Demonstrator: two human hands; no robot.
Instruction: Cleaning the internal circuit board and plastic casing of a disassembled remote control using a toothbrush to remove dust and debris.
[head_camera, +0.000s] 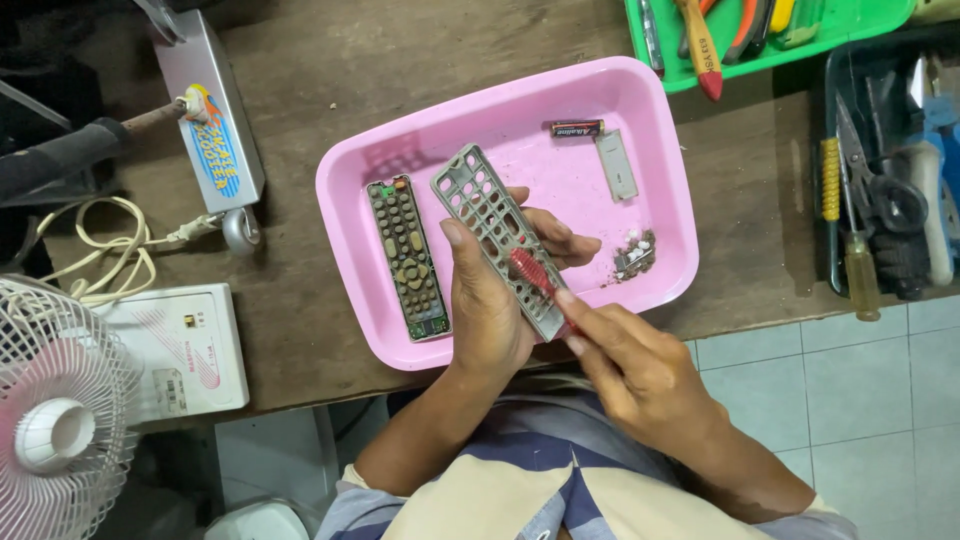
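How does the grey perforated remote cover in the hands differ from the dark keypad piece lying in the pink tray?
The grey perforated plastic remote cover is held tilted in the left hand and brushed with a red toothbrush by the right hand; the dark keypad piece lies flat, untouched, in the pink tray. The cover shows empty holes; the keypad piece carries buttons. Both are long and narrow.

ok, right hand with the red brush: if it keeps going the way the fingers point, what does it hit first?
The right hand points up-left; its red brush already touches the grey remote cover held in the left hand. Beyond that lies the pink tray, though depth is unclear.
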